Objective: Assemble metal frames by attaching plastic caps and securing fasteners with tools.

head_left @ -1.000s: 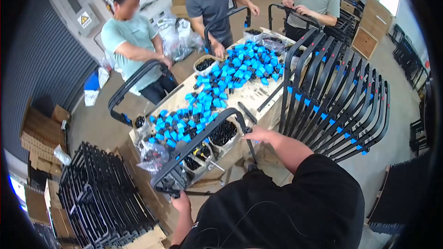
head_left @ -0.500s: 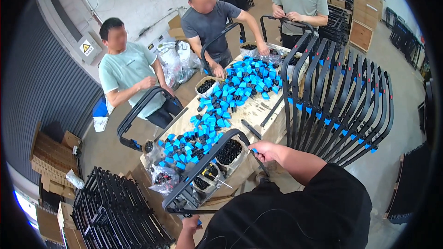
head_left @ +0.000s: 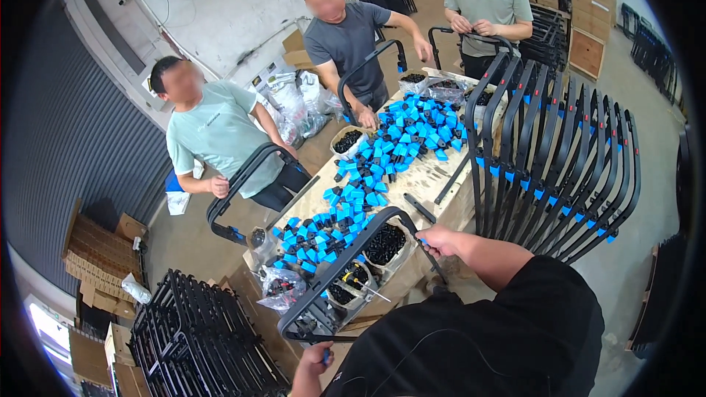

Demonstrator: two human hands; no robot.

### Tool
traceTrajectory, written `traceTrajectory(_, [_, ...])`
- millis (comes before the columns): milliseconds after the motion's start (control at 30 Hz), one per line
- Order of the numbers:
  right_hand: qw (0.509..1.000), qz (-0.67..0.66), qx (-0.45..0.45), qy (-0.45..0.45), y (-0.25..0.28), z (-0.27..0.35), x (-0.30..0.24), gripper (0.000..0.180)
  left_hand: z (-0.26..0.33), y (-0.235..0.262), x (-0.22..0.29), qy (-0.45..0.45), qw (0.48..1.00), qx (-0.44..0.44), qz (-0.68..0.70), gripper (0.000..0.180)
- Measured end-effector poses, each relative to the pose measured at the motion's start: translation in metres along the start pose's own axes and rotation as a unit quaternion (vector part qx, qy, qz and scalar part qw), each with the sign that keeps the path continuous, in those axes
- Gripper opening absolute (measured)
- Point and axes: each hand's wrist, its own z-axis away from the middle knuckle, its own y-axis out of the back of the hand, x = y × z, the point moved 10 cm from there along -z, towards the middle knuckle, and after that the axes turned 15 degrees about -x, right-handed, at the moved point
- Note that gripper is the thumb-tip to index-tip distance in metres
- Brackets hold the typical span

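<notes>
Left hand [head_left: 316, 359] grasping near end of black tubular U-shaped frame [head_left: 331, 273]; right hand [head_left: 439, 241] gripping its far leg. Frame spans between both hands, tilted. Beyond hands, bright-blue-and-black plastic pieces [head_left: 415, 129] heaped on pale wooden table [head_left: 426, 176]. Black flat bar [head_left: 419, 208] just past right hand. Right of right hand, row of black frames [head_left: 540, 147] standing.

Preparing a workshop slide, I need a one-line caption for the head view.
Left hand and right hand hold a black frame at a table strewn with blue-and-black parts.
</notes>
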Motion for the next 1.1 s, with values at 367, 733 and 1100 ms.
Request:
traceTrajectory(367, [0.995,0.09,0.006,0.03,0.014,-0.007,0.003,0.041,0.029,-0.016,0.007,-0.093,0.993,0.033,-0.068,0.028])
traceTrajectory(733, [0.9,0.429,0.023,-0.08,0.016,-0.008,-0.008,0.038,0.037,0.004,0.004,-0.418,0.784,0.443,-0.12,0.073])
traceTrajectory(1100, [0.834,0.533,0.065,-0.124,0.026,-0.025,-0.007,0.034,0.018,-0.001,0.031,-0.428,0.793,0.273,-0.335,0.054])
